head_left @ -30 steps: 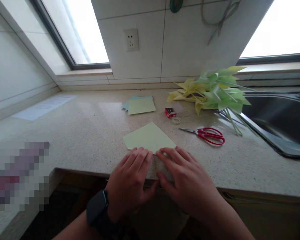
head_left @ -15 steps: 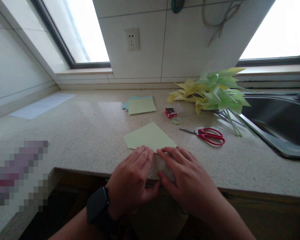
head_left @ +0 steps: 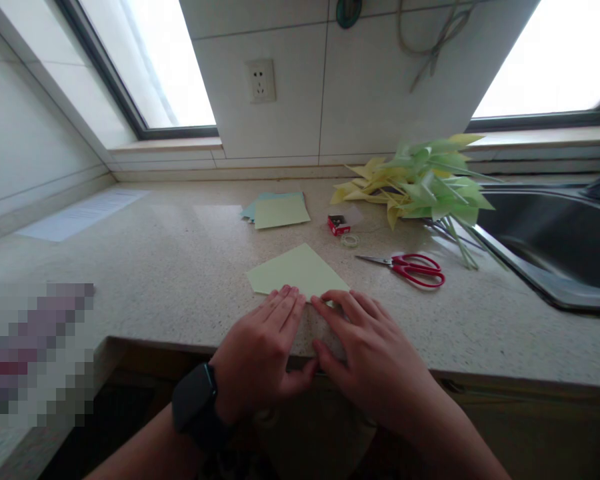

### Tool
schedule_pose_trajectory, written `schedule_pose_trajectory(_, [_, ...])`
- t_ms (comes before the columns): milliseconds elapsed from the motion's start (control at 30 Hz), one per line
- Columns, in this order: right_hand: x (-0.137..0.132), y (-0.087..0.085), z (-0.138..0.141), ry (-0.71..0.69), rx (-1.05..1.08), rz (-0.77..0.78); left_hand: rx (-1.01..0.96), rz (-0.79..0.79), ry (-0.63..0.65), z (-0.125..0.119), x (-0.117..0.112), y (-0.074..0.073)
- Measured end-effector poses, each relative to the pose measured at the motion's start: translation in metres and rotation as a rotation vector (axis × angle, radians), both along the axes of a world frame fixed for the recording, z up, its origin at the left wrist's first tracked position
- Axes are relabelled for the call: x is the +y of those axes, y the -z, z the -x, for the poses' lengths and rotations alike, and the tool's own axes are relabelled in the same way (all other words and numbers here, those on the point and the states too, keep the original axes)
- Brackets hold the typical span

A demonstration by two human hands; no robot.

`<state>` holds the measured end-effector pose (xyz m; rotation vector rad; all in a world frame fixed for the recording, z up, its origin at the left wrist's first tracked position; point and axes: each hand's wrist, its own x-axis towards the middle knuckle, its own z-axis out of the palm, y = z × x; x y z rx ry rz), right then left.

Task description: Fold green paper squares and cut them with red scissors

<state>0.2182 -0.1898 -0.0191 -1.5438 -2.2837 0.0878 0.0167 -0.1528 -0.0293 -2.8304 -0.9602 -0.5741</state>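
A pale green sheet of paper (head_left: 299, 267), folded along its near side, lies flat on the counter in front of me. My left hand (head_left: 260, 347) rests its outstretched fingertips on the fold, close together. Just to the right, the bent but spread fingers of my right hand (head_left: 370, 340) touch the same near edge. Both thumbs point inward by the counter's front edge, close to each other. Neither hand grasps the sheet; my fingers cover part of its lower edge.
Red-handled scissors (head_left: 415, 268) lie to the right. Behind are a small red box (head_left: 339, 225), a pale ring (head_left: 350, 241) and a stack of coloured paper (head_left: 283, 211). Green and yellow paper pinwheels (head_left: 425, 177) lie beside the sink (head_left: 555, 240). A printed sheet (head_left: 83, 213) lies left.
The view has shifted slightly. My fingers stay at the sheet's folded near edge, with hardly any visible movement against it.
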Motion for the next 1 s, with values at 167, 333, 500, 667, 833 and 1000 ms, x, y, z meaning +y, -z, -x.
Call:
schedule_pose_trajectory(167, [-0.001,0.003,-0.001,0.01,0.022,-0.033,0.026,0.007,0.001,-0.002,0.002,-0.002])
schedule_pose_trajectory(333, [0.0,0.004,-0.002,0.012,0.059,-0.059,0.043,0.019,-0.007,-0.005,0.003,-0.005])
schedule_pose_trajectory(500, [0.0,0.002,-0.003,0.015,0.108,-0.054,0.054,0.045,0.002,-0.005,0.005,-0.008])
schedule_pose_trajectory(667, [0.001,0.002,-0.009,0.013,0.204,-0.093,0.087,0.087,0.0,-0.006,0.009,-0.011])
schedule_pose_trajectory(833, [0.001,0.0,-0.016,0.008,0.363,-0.048,0.133,0.139,0.023,-0.006,0.017,-0.016])
schedule_pose_trajectory(1000, [0.002,-0.019,-0.029,-0.091,0.328,0.093,0.167,0.186,0.058,-0.002,0.025,-0.02])
